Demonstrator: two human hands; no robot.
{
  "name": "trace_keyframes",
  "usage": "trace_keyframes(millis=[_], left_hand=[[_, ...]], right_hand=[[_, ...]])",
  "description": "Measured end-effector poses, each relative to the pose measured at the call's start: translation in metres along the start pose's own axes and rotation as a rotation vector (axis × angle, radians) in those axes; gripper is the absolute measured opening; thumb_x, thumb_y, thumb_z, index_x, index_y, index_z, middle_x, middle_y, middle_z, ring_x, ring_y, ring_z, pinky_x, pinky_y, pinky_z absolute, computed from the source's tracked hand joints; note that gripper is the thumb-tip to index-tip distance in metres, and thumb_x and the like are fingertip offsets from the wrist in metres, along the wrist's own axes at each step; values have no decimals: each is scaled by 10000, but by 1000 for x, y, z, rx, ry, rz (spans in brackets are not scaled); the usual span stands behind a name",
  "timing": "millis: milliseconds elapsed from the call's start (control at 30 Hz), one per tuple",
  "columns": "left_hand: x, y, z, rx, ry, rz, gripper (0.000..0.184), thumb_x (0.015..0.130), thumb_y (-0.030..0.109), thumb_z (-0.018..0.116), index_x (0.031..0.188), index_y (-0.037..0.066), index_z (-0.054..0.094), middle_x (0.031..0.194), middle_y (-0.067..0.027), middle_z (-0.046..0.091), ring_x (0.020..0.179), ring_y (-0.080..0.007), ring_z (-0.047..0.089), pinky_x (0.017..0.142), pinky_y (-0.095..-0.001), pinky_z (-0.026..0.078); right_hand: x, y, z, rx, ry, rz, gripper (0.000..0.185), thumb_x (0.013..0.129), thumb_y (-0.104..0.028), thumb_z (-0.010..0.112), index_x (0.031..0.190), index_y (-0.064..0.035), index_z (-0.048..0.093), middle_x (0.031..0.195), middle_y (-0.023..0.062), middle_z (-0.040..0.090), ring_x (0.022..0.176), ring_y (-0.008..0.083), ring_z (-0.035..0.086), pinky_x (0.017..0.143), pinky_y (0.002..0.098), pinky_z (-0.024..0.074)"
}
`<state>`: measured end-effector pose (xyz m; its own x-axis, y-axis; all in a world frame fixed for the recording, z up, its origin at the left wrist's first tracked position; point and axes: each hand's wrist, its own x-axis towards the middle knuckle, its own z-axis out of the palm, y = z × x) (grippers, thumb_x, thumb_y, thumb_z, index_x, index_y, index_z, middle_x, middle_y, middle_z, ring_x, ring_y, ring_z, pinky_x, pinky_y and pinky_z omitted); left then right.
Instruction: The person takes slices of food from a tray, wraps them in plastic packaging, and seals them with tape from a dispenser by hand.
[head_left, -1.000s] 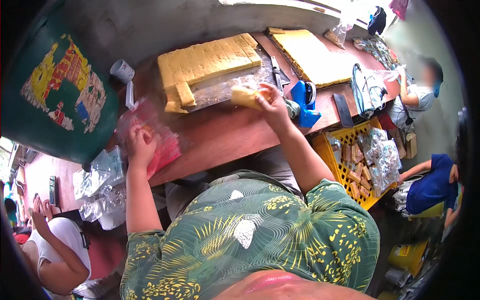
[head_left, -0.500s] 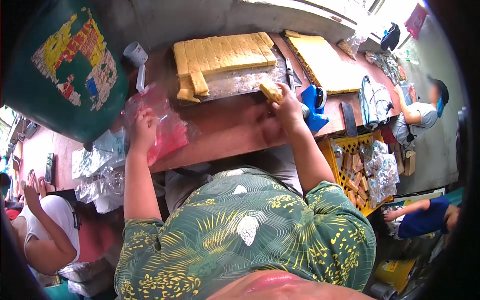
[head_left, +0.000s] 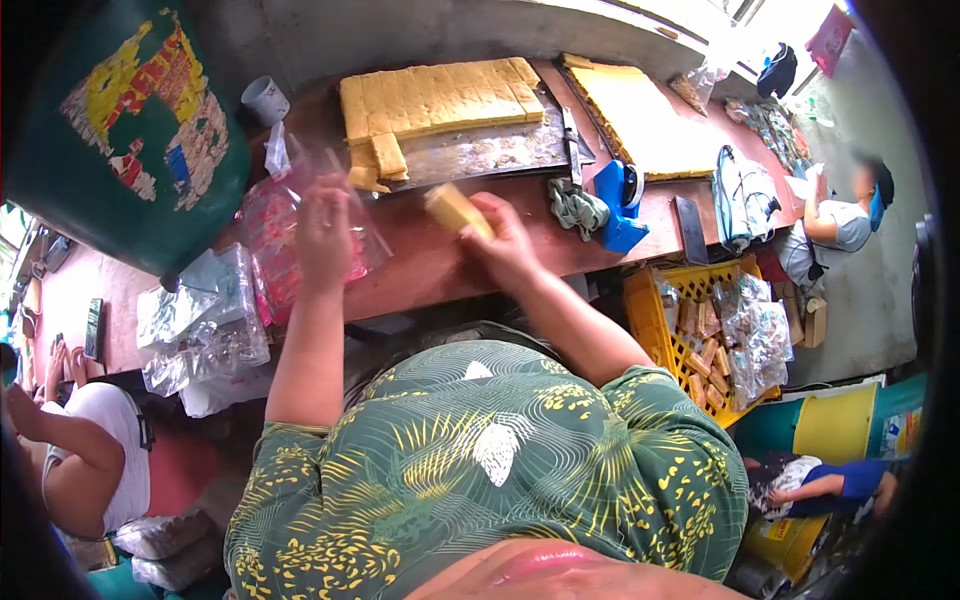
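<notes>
My right hand (head_left: pixel 502 243) grips a cut yellow cake bar (head_left: pixel 458 211) above the front of the table. My left hand (head_left: pixel 325 235) is raised, blurred by motion, with its fingers drawn together on thin clear plastic, seemingly a plastic bag (head_left: pixel 372 238). Beneath and left of it lie clear bags over a pink-red sheet (head_left: pixel 265 215). Behind both hands, a slab of yellow cake (head_left: pixel 440 95) cut into bars rests on a dark tray (head_left: pixel 470 155). One loose piece (head_left: pixel 388 157) sits at the slab's near left corner.
A second cake slab (head_left: pixel 650 120), a blue tape dispenser (head_left: pixel 622 205), a grey cloth (head_left: pixel 577 207) and a phone (head_left: pixel 690 230) are to the right. A yellow crate (head_left: pixel 650 310) holds wrapped bars. A green drum (head_left: pixel 215 130) and a white mug (head_left: pixel 265 101) stand left. Other people sit on both sides.
My right hand has moved left with the cake bar, away from the tape dispenser, uncovering the grey cloth. My left hand has risen and shifted right, with plastic at its fingers.
</notes>
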<state>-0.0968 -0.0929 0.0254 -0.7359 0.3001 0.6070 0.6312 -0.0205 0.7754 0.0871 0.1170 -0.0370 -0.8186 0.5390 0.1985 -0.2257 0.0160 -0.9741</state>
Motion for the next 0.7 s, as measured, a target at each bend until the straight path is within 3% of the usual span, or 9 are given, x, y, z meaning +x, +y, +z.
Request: trace_keyframes(millis=[33, 133, 200, 267, 300, 367, 467, 567, 700], left_hand=[[-7, 7, 4, -35, -48, 53, 96, 1031, 147, 620, 999, 59, 639, 1145, -95, 695, 1130, -235, 652, 1002, -371, 508], [-31, 11, 28, 164, -110, 332, 114, 1019, 173, 637, 982, 65, 634, 1131, -92, 700, 1153, -296, 653, 1011, -436, 513], [-50, 25, 50, 96, -306, 260, 125, 963, 184, 692, 953, 63, 663, 1128, -135, 700, 1140, -348, 652, 986, -452, 518], [-58, 38, 69, 156, -835, -12, 273, 952, 325, 712, 1050, 71, 692, 1249, -150, 673, 1270, -369, 588, 1068, -460, 475], [-81, 33, 79, 398, -837, 232, 415, 921, 415, 731, 1166, 82, 693, 1373, -152, 614, 1365, -385, 506, 1141, -497, 406], [-87, 41, 85, 363, -871, 236, 479, 905, 433, 740, 1229, 88, 671, 1446, -133, 558, 1404, -385, 448, 1177, -543, 345], [-67, 26, 73, 78, -908, 194, 587, 882, 475, 743, 1320, 101, 628, 1490, -119, 515, 1433, -365, 408, 1183, -580, 319], [-66, 48, 35, 625, -780, 3, 673, 863, 481, 761, 1390, 103, 581, 1529, -103, 472, 1453, -331, 379, 1199, -537, 314], [-50, 33, 18, 601, -881, -34, 752, 832, 445, 800, 1444, 92, 542, 1548, -113, 447, 1465, -320, 366, 1211, -479, 315]], right_hand=[[13, -2, -27, 61, 92, 24, 578, 955, -119, 753, 1440, -42, 448, 1259, 105, 603, 1125, 172, 599, 1004, 315, 501], [25, -20, -86, 166, 290, -59, 537, 992, -132, 705, 1438, -46, 418, 1150, 52, 615, 958, 96, 599, 843, 247, 511], [15, -58, -75, 393, 289, -38, 493, 1003, -137, 691, 1418, -82, 431, 1131, 64, 630, 930, 118, 620, 807, 263, 524], [9, -75, -67, 530, 168, -26, 450, 1016, -193, 681, 1392, -99, 453, 1142, 74, 642, 947, 160, 647, 815, 297, 546], [8, -73, -66, 591, 97, -2, 429, 1024, -222, 669, 1385, -88, 480, 1158, 70, 653, 978, 164, 653, 853, 310, 551], [4, -71, -64, 710, -45, 41, 410, 1039, -281, 645, 1371, -68, 533, 1190, 61, 677, 1042, 170, 666, 930, 334, 562], [-3, -62, -61, 793, -55, 123, 373, 1044, -289, 633, 1344, -78, 561, 1206, 64, 674, 1027, 177, 668, 939, 346, 554], [-10, -55, -63, 816, -85, 177, 380, 1048, -299, 624, 1353, -80, 566, 1213, 62, 676, 1047, 185, 675, 964, 356, 558], [-12, -47, -59, 760, -96, 227, 450, 1021, -231, 670, 1413, -107, 487, 1206, 54, 667, 1052, 162, 661, 939, 355, 558]])
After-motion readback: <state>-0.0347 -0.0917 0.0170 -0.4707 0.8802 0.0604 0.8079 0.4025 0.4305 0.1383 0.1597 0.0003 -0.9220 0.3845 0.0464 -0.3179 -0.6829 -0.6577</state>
